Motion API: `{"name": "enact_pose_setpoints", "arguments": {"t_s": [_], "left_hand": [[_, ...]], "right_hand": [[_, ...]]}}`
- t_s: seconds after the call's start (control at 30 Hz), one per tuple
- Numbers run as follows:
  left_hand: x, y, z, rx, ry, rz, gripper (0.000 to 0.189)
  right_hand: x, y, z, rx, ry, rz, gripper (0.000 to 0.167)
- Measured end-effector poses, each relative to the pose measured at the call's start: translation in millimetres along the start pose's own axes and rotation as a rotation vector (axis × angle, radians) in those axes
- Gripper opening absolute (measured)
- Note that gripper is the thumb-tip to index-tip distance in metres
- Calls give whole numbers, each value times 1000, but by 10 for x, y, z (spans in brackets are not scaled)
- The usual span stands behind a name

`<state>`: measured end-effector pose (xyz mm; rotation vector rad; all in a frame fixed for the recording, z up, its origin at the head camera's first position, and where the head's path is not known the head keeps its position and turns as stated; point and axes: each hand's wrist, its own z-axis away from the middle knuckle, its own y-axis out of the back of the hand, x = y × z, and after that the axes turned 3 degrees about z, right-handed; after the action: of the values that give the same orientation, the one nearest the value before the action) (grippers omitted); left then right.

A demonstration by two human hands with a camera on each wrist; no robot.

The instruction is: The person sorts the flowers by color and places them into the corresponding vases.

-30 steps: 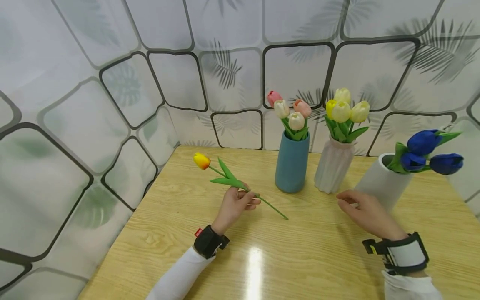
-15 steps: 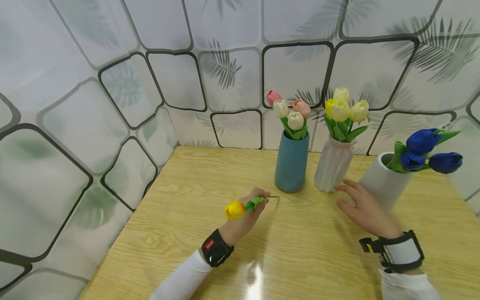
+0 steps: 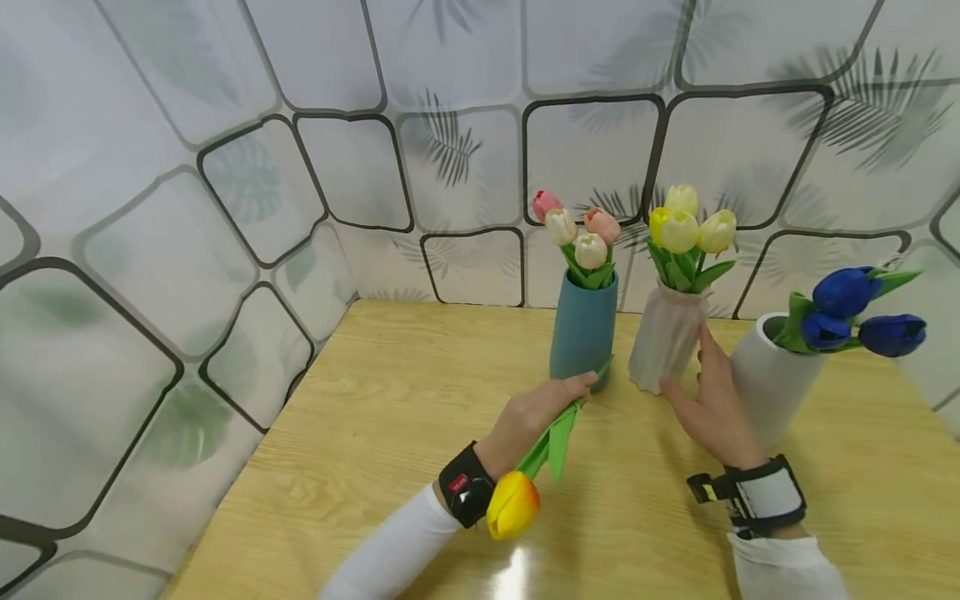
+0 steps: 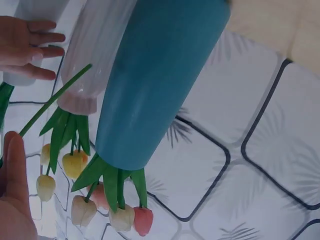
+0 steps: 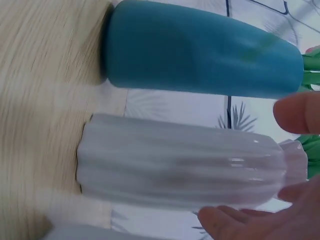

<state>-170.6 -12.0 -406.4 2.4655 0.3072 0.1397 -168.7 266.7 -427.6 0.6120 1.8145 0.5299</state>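
My left hand (image 3: 528, 421) pinches the stem of an artificial tulip (image 3: 513, 505) with a yellow and orange bloom. The bloom hangs toward me, and the bare stem end (image 4: 60, 97) points up and away, overlapping the pale vase in the left wrist view. Close beyond that hand stands a teal vase (image 3: 583, 329) with pink and white tulips. My right hand (image 3: 716, 408) is at the pale pink fluted vase (image 3: 667, 337), its thumb and extended fingers (image 5: 225, 222) spread to either side of it. Yellow and cream tulips (image 3: 681, 232) fill that vase.
A white vase (image 3: 780, 379) leans to the right of my right hand, with blue tulips (image 3: 847, 292) tilting out of it. All three vases stand on a wooden table (image 3: 420, 375) before a patterned wall covering (image 3: 465, 183).
My left hand has moved right toward the vases, and the tulip has swung round so its bloom faces me. My right hand has shifted from beside the white vase to the pale pink one.
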Motion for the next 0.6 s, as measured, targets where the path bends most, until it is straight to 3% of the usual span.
{"name": "enact_pose_setpoints", "arguments": {"t_s": [0.2, 0.33, 0.43, 0.6], "left_hand": [[-140, 17, -386, 109, -54, 157, 30], [-202, -9, -619, 131, -71, 129, 27], [-222, -41, -759, 93, -48, 126, 31], [-298, -139, -928, -41, 70, 252, 45]], "right_hand": [[21, -114, -68, 118, 39, -41, 94], [49, -162, -82, 138, 104, -63, 95], [64, -189, -70, 135, 124, -69, 95], [60, -205, -68, 116, 107, -66, 95]]}}
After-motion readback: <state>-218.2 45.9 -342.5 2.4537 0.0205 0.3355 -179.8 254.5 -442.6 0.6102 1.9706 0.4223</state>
